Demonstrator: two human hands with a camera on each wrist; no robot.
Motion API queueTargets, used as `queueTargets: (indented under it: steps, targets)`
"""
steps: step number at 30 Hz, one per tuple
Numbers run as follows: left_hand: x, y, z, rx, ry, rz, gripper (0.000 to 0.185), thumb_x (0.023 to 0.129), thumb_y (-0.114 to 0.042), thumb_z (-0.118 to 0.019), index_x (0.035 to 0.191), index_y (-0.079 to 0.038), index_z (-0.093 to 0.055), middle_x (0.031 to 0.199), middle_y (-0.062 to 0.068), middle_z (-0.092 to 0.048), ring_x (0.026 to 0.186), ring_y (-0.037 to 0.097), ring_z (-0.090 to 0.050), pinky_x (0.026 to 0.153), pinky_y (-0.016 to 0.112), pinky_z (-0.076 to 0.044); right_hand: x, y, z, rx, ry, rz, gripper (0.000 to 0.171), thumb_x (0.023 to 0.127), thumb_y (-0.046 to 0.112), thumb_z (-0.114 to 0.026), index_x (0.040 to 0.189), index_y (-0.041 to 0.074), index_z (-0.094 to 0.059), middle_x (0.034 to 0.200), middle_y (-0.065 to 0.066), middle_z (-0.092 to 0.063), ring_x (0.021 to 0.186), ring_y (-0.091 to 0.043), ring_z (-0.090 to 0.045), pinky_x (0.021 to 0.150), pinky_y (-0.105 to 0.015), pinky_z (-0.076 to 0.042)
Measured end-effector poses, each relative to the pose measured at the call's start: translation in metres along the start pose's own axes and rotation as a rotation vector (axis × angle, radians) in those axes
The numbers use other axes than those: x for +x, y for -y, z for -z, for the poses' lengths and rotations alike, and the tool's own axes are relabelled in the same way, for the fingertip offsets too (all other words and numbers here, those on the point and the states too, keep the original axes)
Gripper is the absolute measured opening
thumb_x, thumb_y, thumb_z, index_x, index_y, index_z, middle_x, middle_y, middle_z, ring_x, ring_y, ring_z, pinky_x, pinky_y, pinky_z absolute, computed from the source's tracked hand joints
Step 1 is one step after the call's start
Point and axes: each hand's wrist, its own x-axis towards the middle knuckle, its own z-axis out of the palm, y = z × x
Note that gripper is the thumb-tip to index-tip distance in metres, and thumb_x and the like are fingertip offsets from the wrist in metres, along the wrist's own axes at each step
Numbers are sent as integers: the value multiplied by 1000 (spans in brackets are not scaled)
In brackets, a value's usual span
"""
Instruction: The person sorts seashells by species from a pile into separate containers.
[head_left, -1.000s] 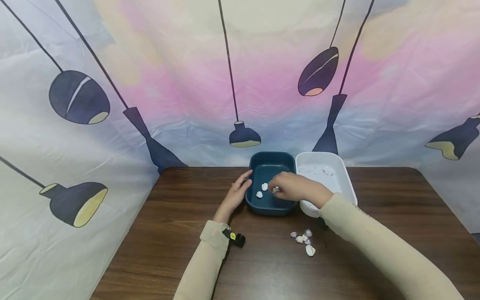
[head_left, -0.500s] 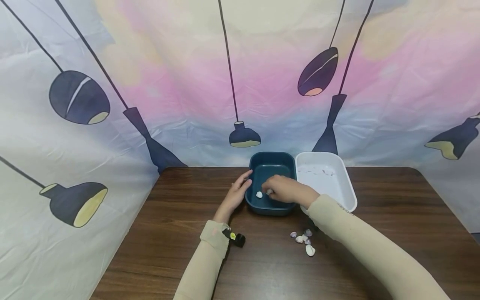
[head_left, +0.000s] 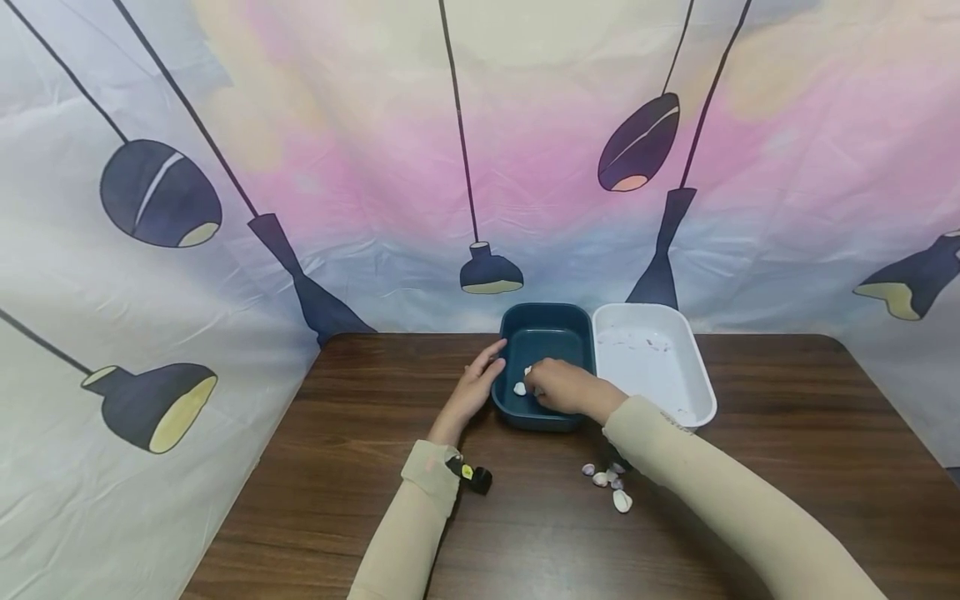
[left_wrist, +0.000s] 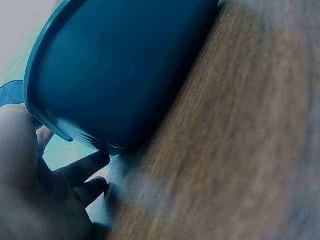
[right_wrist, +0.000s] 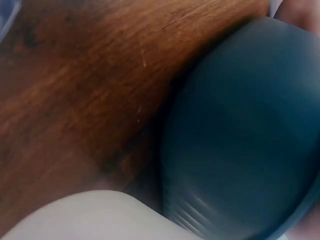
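Presently I have the right hand [head_left: 558, 387] reaching down into the dark teal tray [head_left: 545, 321], its fingers curled low over the tray floor beside a pale shell [head_left: 520, 388]; a second pale piece [head_left: 528, 370] shows at the fingertips, but I cannot tell from the head view whether it is pinched or merely lying there. The left hand [head_left: 475, 390] rests with straight, relaxed fingers against the tray's left wall, holding nothing; the left wrist view confirms fingers [left_wrist: 82, 167] lying along the outside of the tray. A white tray [head_left: 654, 367] stands touching the teal one on its right, with small purplish bits on its floor. A small cluster of shells [head_left: 609, 483] lies on the wooden table [head_left: 360, 467] near the right forearm. Risks as I judge them: the right sleeve passes close above the loose cluster and could sweep shells along or off the table; a small smooth shell could slip from a fingertip pinch and skid across the tray; pressure from the left hand could shove the teal tray against the white one. The right wrist view shows only the tray's outer wall, so the grip is unverified.
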Motion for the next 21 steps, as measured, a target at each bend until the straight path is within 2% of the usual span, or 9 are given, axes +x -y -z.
queueTargets:
  steps: [5, 10, 17, 21]
  targets:
    - [2, 1, -1, 15, -21, -14, 47, 105, -39, -45, 150, -24, -44, 150, 10, -46, 139, 30, -39, 116, 58, 10, 3, -2, -3, 15, -1, -30, 16, 87, 5, -73, 103, 8, -77, 95, -5, -72, 87, -18, -66, 84, -37, -56]
    - [1, 4, -2, 14, -15, -29, 48, 105, -37, -44, 151, -21, -43, 150, 11, -46, 138, 32, -39, 115, 61, 9, 4, -4, -6, 6, -15, -44, 12, 86, 5, -73, 97, 8, -75, 90, -4, -68, 80, -16, -62, 78, -36, -56]
    - [2, 2, 0, -1, 5, 3, 46, 106, -38, -42, 151, -26, -41, 153, 6, -42, 141, 28, -36, 117, 56, 11, 5, -5, -7, -23, -48, -33, 8, 85, 4, -74, 90, 10, -74, 83, 0, -66, 74, -14, -58, 70, -32, -53]
    - [3, 0, 1, -2, 23, 22, 48, 107, -36, -42, 153, -23, -38, 156, 7, -38, 143, 29, -33, 116, 56, 13, 6, -4, -7, -39, -55, -33, 6, 85, 7, -75, 90, 10, -73, 84, 0, -66, 73, -14, -59, 68, -33, -53]
